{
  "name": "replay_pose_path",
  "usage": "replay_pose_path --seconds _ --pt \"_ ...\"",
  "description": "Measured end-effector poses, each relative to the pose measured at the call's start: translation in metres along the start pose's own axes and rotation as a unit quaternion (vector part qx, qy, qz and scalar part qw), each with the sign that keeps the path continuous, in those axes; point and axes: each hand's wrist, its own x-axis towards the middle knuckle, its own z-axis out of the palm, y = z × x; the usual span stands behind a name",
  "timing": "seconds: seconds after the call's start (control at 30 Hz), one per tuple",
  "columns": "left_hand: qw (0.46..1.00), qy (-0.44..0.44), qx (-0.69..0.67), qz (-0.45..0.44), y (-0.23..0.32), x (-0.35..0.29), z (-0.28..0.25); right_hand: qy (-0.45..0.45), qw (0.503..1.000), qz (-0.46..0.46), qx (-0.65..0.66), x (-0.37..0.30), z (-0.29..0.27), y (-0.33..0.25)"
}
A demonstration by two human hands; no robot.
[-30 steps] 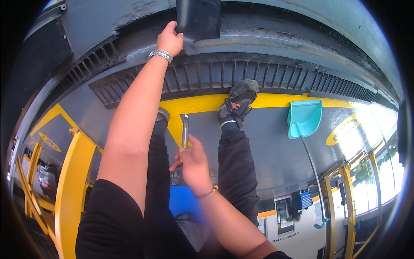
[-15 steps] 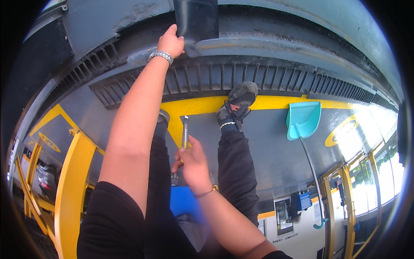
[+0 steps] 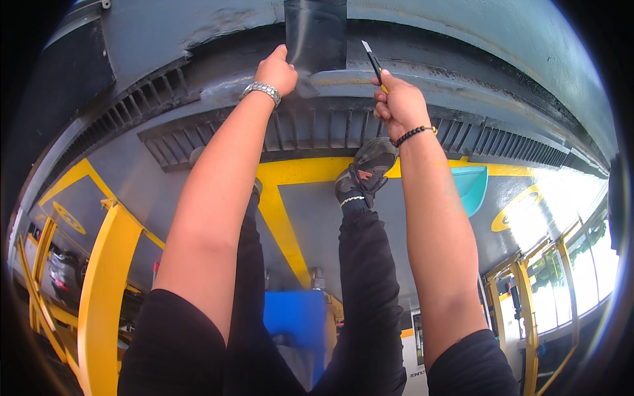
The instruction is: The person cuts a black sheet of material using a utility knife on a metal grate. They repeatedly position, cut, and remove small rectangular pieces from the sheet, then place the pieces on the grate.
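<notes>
A black rectangular sheet hangs from the grey curved panel at the top middle. My left hand, with a metal watch on its wrist, is closed at the sheet's lower left edge; the fingertips behind it are partly hidden. To the right of the sheet, my right hand grips a utility knife with a yellow and black handle. The knife's blade is out and points up and slightly left, apart from the sheet.
Below the panel runs a black slotted grate, with my shoe by a yellow floor line. A turquoise dustpan lies partly behind my right forearm. Yellow posts stand left and right; a blue box is between my legs.
My right hand has risen with the utility knife from between my legs to the right of the black sheet. My left hand stays at the sheet's edge. The view has shifted slightly.
</notes>
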Motion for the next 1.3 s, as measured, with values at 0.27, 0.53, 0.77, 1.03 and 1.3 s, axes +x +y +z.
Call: replay_pose_path --seconds 0.27,0.53,0.77,1.03,1.3 --pt "0.999 -0.004 0.029 0.030 0.007 -0.005 -0.002 -0.020 0.980 0.029 -0.195 0.071 0.036 -0.080" --pt "0.997 0.011 0.063 0.051 0.003 -0.010 -0.004 -0.053 0.990 0.005 -0.132 0.083 0.044 -0.092" --pt "0.997 -0.032 0.057 0.041 0.013 -0.010 -0.014 -0.061 0.980 -0.025 -0.189 0.081 0.047 -0.099" --pt "0.996 -0.036 0.066 0.052 0.014 -0.009 -0.015 -0.048 0.977 0.013 -0.205 0.088 0.051 -0.107" --pt "0.993 -0.049 0.090 0.054 0.016 -0.004 -0.017 -0.059 0.977 0.016 -0.203 0.081 0.055 -0.111"
